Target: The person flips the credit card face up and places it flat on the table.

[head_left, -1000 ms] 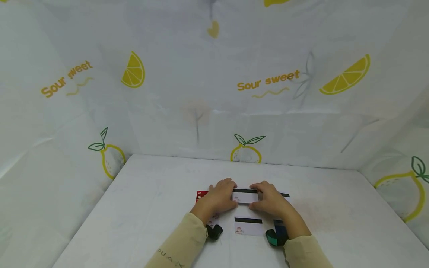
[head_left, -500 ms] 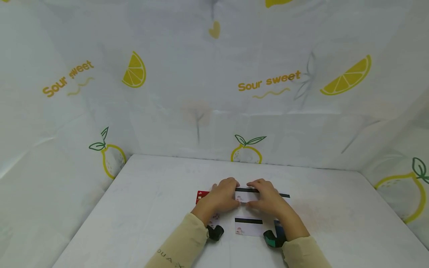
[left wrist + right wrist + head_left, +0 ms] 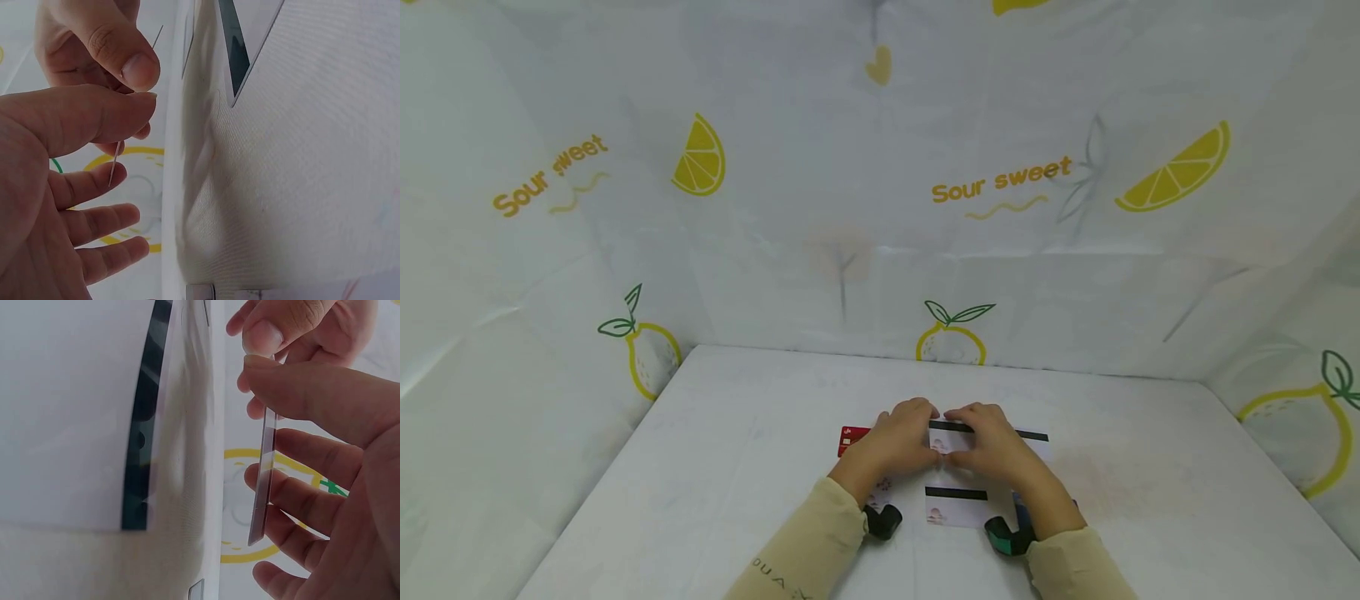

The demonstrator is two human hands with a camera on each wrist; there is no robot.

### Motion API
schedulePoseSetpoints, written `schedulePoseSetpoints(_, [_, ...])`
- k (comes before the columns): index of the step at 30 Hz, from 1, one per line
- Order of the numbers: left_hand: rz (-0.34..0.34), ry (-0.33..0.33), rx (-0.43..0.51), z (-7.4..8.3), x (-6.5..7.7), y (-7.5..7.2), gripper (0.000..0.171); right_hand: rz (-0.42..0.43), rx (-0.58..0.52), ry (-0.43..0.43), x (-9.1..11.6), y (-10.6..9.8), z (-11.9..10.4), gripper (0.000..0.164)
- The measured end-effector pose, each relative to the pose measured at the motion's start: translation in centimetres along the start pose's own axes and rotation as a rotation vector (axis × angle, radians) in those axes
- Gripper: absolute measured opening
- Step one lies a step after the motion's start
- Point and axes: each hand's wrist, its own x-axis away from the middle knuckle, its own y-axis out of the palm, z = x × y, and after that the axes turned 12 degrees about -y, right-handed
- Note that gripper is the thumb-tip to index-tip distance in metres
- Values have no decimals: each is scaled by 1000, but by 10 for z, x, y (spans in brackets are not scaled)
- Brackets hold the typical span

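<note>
A white card with a black stripe (image 3: 950,438) is held between my two hands, raised off the table. My left hand (image 3: 895,442) pinches its left part between thumb and fingers. From the other side, my right hand (image 3: 995,443) pinches it too, and both thumbs almost meet at the near edge. In the right wrist view the card (image 3: 265,475) shows nearly edge-on, with the fingers behind it. The left wrist view shows only its thin edge (image 3: 114,167). Nearer to me lies another white striped card (image 3: 957,510).
A red card (image 3: 850,438) lies beside my left hand, partly covered. A card with pink print (image 3: 880,493) shows under the left wrist. Behind my right hand is a striped white card (image 3: 1037,444); a blue card (image 3: 1021,510) lies partly under the right wrist.
My right hand has slid left along the card toward the left hand, so less of the card shows. My left hand and the card have shifted slightly right.
</note>
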Motion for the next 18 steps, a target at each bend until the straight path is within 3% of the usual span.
schedulePoseSetpoints(18, [0,40,21,0,4,-6,56,-21,-1,53,-1,-1,-9,58])
